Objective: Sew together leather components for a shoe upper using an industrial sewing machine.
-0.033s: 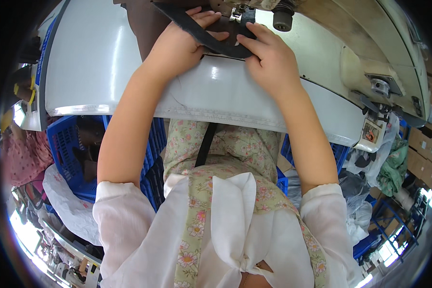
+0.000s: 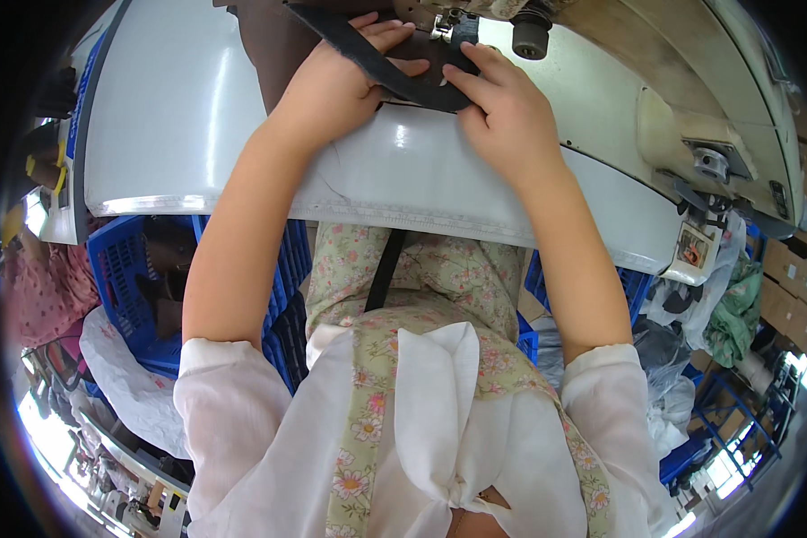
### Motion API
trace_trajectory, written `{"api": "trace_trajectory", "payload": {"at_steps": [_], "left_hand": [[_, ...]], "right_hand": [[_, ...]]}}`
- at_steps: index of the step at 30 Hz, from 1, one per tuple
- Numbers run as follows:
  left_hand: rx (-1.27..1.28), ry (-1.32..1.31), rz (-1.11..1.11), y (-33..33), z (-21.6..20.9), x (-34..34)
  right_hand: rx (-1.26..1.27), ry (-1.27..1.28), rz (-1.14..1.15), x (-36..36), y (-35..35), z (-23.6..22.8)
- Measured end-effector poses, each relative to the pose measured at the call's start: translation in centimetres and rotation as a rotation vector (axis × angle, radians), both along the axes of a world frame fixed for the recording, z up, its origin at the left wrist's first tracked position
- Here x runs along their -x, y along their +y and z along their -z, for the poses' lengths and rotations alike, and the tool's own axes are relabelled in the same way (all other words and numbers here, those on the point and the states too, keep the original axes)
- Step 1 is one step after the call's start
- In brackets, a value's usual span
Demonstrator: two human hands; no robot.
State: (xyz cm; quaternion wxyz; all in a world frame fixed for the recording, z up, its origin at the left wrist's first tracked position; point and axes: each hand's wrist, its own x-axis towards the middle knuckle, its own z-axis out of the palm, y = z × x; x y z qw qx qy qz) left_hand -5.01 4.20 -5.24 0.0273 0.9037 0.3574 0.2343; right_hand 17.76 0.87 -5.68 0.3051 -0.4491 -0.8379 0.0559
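Observation:
A brown, leather-like sheet (image 2: 273, 54) lies under the needle area of a sewing machine, with a long dark strip (image 2: 354, 47) curving over it. My left hand (image 2: 332, 76) rests flat on the brown sheet, fingers stretched out and apart. The strip crosses over that hand, hiding part of it. My right hand (image 2: 511, 108) grips the strip where it bends up toward the metal presser foot (image 2: 441, 29), its fingertips just in front of the foot. The strip's far end reaches the foot; the needle itself is too small to make out.
The machine's arm (image 2: 690, 54) overhangs the right of the white table (image 2: 170, 117), whose front edge carries a ruler strip. A dark knob (image 2: 530, 36) hangs right of the foot. A blue crate (image 2: 121, 269) stands below left, and plastic bags (image 2: 668, 386) lie below right.

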Motion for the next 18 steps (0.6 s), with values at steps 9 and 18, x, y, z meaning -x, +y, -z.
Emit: {"api": "trace_trajectory", "payload": {"at_steps": [9, 18], "left_hand": [[0.057, -0.021, 0.016, -0.3, -2.2, -0.1], [0.003, -0.061, 0.088, 0.9, -1.9, 0.6]], "right_hand": [[-0.004, -0.044, 0.027, 0.7, -0.8, 0.2], [0.010, -0.031, 0.091, 1.5, -1.5, 0.3]]}}
